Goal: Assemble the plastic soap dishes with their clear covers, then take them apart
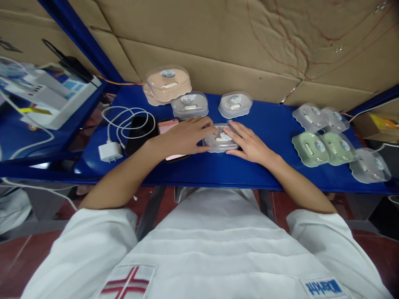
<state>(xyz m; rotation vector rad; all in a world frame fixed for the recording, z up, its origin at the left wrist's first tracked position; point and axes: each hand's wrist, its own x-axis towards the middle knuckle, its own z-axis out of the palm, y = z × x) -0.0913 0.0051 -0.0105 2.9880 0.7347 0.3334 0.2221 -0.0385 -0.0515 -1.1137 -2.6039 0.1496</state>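
Ten cases are in sight, and the grey case (220, 147) lies between the hands on the table (205, 172). The left hand (190, 136) clasps its left end; the right hand (251, 143) grips the other, fingers fanned, thumb at the near edge. Its clear cover looks on; whether it is fully seated, I cannot tell. Nine others appear covered too, so I cannot judge what is left: overlapping orange cases (168, 88) and a pale case (190, 107) beyond the left hand, another case (235, 107) beyond the right, green cases (311, 151) and three colourless cases (370, 166) well right. A phone (168, 125), cable (134, 110) and charger (110, 151) crowd the left side.
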